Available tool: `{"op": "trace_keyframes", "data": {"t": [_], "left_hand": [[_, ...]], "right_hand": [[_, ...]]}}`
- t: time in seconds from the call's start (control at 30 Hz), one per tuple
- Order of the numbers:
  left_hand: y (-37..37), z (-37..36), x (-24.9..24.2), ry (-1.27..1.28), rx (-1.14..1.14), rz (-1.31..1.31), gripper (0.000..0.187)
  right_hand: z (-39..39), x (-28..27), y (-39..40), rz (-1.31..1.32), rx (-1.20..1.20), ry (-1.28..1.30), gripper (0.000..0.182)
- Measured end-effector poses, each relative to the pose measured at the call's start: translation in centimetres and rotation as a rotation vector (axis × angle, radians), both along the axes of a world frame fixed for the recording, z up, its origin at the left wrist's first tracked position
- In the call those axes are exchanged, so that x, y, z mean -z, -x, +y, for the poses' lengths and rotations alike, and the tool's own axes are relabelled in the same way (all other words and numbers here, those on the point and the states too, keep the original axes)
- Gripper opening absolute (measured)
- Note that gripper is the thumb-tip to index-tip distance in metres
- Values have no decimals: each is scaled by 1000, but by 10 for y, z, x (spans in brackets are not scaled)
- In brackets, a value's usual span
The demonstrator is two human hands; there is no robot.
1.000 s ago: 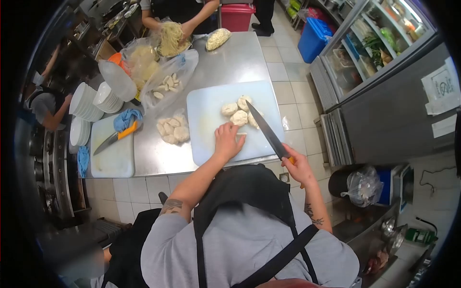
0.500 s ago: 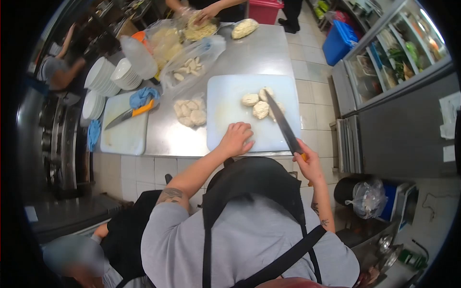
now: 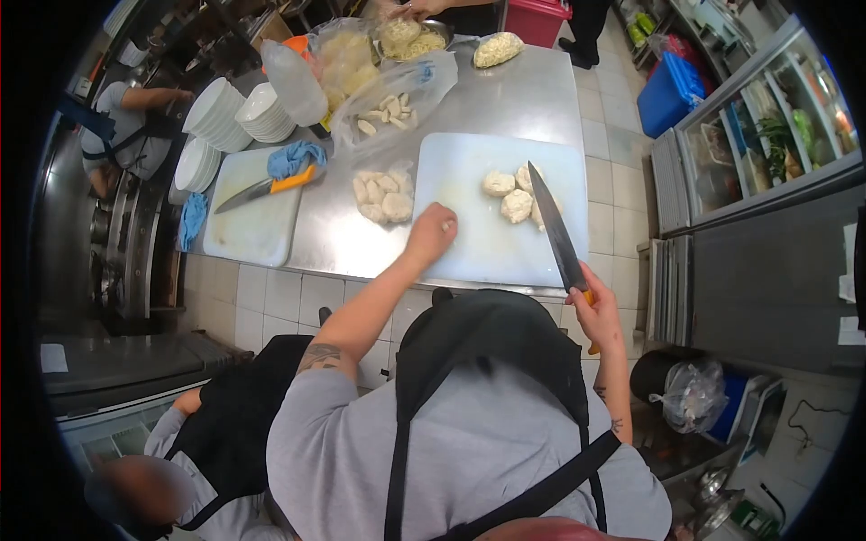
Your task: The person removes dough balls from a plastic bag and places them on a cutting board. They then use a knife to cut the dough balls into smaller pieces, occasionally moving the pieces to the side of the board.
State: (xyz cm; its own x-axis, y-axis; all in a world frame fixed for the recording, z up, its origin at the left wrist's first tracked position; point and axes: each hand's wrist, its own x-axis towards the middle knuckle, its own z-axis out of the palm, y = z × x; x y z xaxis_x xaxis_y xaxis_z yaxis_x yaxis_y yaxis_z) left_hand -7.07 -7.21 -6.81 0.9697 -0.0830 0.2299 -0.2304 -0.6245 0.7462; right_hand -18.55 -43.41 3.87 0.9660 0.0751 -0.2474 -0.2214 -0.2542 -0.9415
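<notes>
My right hand (image 3: 599,311) grips the orange handle of a long kitchen knife (image 3: 557,230). Its dark blade points away from me, over or against the right side of several pale, rough round lumps (image 3: 515,206) on the white cutting board (image 3: 469,248). My left hand (image 3: 433,233) rests by the board's left edge with its fingers curled in; a small pale bit shows at them, too small to name. Just left of this hand lies a clear plastic bag (image 3: 383,198) of similar pale pieces. Farther back, an open plastic bag (image 3: 394,108) holds smaller pale slices.
On the left, a second cutting board (image 3: 248,239) carries an orange-handled knife (image 3: 262,189) and a blue cloth (image 3: 294,159). White bowls (image 3: 216,117) are stacked behind. Across the table, another person's hands (image 3: 410,11) are over a bowl (image 3: 424,41). A co-worker (image 3: 225,442) is close at my left.
My left hand has moved left across the board, and its spread fingers have curled in. The knife stays in my right hand beside the lumps. The whole view has shifted slightly.
</notes>
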Motion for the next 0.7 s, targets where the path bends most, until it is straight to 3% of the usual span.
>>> {"op": "trace_keyframes", "data": {"t": [0.1,0.13,0.2,0.27,0.37,0.4,0.47,0.53,0.6,0.7], "left_hand": [[-66,40,-17,-128,-131,2,16],[-90,51,-30,-90,-254,43,23],[-143,85,-75,54,-277,202,44],[-176,101,-100,-64,-378,40,65],[-200,95,-85,-426,-561,-163,80],[-198,84,-85,-379,-419,-87,81],[-177,46,-86,-290,-133,69,84],[-159,4,-82,-125,228,430,83],[-146,-29,-48,-161,593,94,80],[-118,-69,-49,-328,649,231,72]], "right_hand": [[-4,5,3,-1,-14,15,55],[-4,7,5,0,-19,23,55],[-7,10,5,-4,-23,51,55],[-7,13,11,-27,-30,63,56],[-5,9,14,13,10,49,55],[-3,8,16,42,30,34,55],[1,22,23,7,92,3,34],[-1,28,24,42,106,-40,21],[4,27,21,87,128,-80,16],[5,23,11,81,145,94,19]]}}
